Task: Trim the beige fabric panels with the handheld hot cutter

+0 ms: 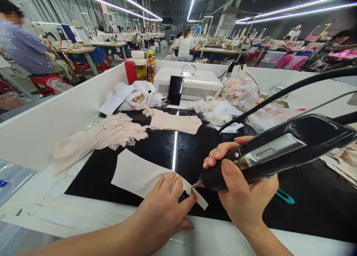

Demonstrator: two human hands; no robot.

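Note:
A pale pink fabric piece point(136, 174) lies flat on the black mat point(189, 152) near the front. My left hand point(164, 207) rests on its right end, fingers spread and pressing it down. My right hand point(240, 189) is wrapped round a black hand-held tool point(279, 152) with a metal plate and a cable running up to the right. The tool's small tip touches the fabric's right edge, just beside my left fingertips.
Stacks of pink fabric pieces point(111, 131) point(174, 122) lie further back on the mat. A white box point(192, 83) with a phone point(175, 89) leaning on it, bottles point(151, 65) and bags stand at the back. White walls point(55, 114) border the table. Teal snips point(285, 196) lie right.

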